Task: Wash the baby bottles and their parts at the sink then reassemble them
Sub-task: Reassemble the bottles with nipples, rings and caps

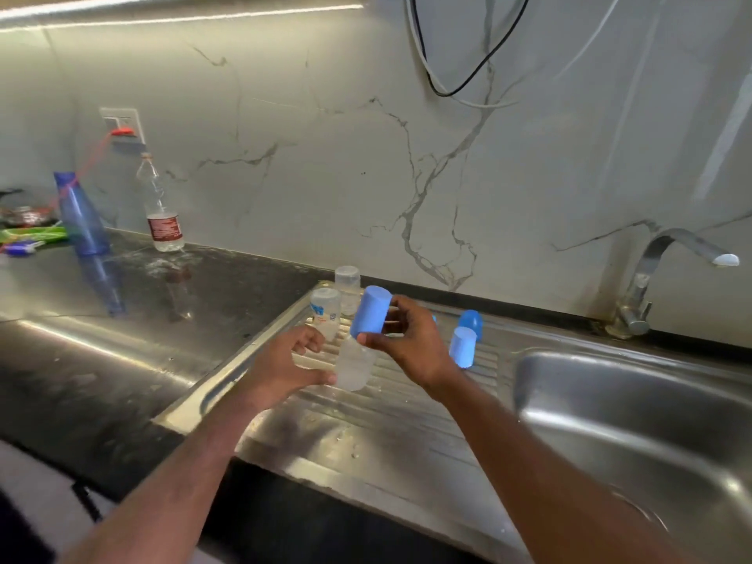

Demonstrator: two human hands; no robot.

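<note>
My right hand [407,343] grips a light blue bottle cap [370,310] by its lower rim, tilted over a clear baby bottle [354,366]. My left hand [285,362] curls round that bottle's lower part, thumb against its side, above the ribbed drainboard [366,421]. Two more clear bottles stand upside down behind: one with blue print [325,313] and a plain one [348,284]. A second light blue cap [462,347] stands on the drainboard to the right, with a darker blue cap [472,321] behind it.
The steel sink basin [635,421] lies at the right, with the tap [667,274] at its back corner. On the dark counter at the left stand a blue water bottle [81,215] and a clear plastic bottle [160,209]. Cables [460,81] hang on the marble wall.
</note>
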